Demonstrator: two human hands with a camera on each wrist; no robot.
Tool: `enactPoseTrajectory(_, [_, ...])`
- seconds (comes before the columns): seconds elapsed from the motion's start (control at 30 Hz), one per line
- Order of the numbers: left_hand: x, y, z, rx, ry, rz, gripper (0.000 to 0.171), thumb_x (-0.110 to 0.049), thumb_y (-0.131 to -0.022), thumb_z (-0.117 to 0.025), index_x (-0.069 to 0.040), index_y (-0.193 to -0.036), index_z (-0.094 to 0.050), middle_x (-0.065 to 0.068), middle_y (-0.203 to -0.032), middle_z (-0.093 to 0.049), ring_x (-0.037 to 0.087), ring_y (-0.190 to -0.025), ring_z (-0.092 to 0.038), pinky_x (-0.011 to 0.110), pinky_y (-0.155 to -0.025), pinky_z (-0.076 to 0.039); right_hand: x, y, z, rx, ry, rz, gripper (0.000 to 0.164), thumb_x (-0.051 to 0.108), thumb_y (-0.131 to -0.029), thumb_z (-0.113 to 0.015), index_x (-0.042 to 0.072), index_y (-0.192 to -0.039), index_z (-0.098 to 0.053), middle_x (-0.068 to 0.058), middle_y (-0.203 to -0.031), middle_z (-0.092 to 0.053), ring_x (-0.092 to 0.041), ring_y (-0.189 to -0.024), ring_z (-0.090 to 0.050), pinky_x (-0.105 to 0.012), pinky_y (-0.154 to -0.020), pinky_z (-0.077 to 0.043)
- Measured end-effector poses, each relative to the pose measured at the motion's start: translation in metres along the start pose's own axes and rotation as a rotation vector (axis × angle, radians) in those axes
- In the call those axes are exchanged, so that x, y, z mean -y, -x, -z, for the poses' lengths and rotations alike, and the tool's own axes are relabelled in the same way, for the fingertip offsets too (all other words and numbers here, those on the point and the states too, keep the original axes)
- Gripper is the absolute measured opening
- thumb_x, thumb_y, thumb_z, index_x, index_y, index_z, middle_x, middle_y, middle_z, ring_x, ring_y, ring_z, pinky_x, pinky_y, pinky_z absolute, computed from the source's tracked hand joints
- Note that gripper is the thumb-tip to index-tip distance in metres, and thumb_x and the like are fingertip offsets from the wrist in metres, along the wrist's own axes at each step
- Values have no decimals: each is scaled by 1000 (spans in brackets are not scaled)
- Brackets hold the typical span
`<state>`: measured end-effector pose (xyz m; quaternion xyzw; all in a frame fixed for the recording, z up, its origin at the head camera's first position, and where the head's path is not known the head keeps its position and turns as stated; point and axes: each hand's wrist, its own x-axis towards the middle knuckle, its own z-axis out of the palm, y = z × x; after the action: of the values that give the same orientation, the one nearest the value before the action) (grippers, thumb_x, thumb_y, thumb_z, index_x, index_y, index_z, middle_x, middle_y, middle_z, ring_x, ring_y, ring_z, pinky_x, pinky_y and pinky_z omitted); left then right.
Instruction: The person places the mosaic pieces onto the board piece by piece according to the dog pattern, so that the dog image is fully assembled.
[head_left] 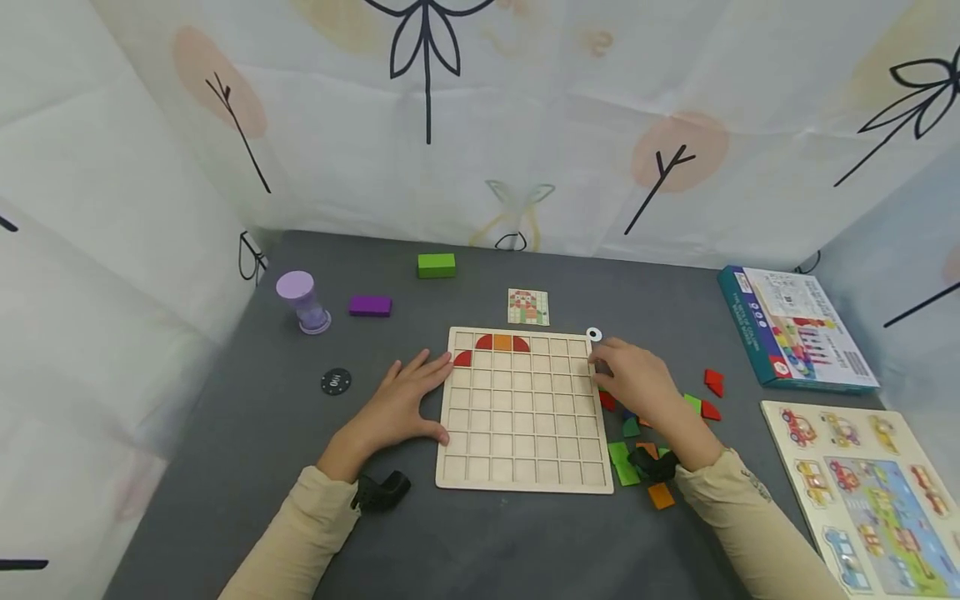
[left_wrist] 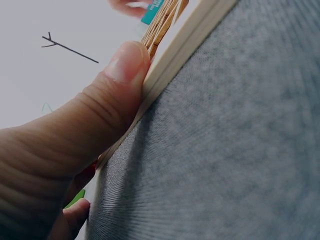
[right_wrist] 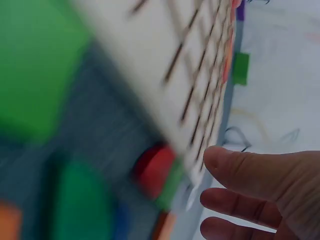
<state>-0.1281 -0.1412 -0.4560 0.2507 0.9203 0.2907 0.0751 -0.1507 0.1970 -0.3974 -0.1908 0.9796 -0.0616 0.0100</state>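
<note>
A wooden grid board (head_left: 522, 425) lies on the grey table, with red curved pieces (head_left: 483, 342) and an orange square (head_left: 502, 342) in its upper left cells. My left hand (head_left: 405, 406) rests along the board's left edge, its fingers spread; in the left wrist view the thumb (left_wrist: 117, 75) presses against the rim. At the upper right edge is my right hand (head_left: 637, 379), its fingers loosely bent. The right wrist view shows its thumb (right_wrist: 250, 172) apart from the fingers, with no piece visible between them. Loose green pieces (head_left: 622, 462) and a red piece (right_wrist: 156, 170) lie beside the board.
Behind the board lie a small pattern card (head_left: 528, 307), a green block (head_left: 437, 266) and a purple block (head_left: 371, 306). A lilac hourglass-shaped object (head_left: 303, 302) and a black disc (head_left: 336, 382) are at left. A box (head_left: 806, 329) and a picture puzzle (head_left: 817, 442) occupy the right.
</note>
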Motion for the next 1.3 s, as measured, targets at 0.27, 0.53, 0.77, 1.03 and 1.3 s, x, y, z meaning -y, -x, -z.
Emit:
enactPoseTrajectory(0.27, [1,0,1,7,-8,5,106,-56,-52,-75,-18,-140,-29,-5,-146,-22,24,-136,-9,55,-104,-3,-22,12,-7,72,-42,-41,20,17,-75,-71,14,-94,-67,-2,-89,-59,-15,-72,-56,-29,-55,-47])
enactPoseTrajectory(0.53, [0,-1,-1,-3,3,0,106,-54,-52,-76,-17,-140,-30,-4,-146,-24,24,-136,-10,55,-105,-3,-25,10,-5,78,13,-25,24,18,-73,-72,10,-95,-67,-3,-81,-54,-12,-64,-50,-26,-51,-43])
enactPoseTrajectory(0.77, [0,-1,-1,0,4,3,106,-54,-52,-76,-16,-140,-30,-4,-146,-23,24,-136,-9,55,-104,-2,-8,-1,1,23,5,3,25,19,-74,-71,8,-94,-63,-4,-82,-56,-14,-66,-51,-29,-52,-43])
enactPoseTrajectory(1.03, [3,0,-1,-6,12,-6,106,-56,-52,-74,-17,-140,-30,-5,-146,-23,25,-136,-10,55,-104,-3,67,-42,-6,-8,-50,188,23,24,-75,-69,15,-96,-65,3,-89,-61,-11,-72,-57,-28,-56,-45])
enactPoseTrajectory(1.3, [4,0,-1,-13,-4,-24,105,-59,-52,-72,-17,-139,-31,-3,-146,-24,25,-136,-11,56,-104,-5,122,-68,-25,35,14,318,24,29,-75,-69,18,-96,-68,7,-84,-58,-5,-66,-53,-21,-55,-42])
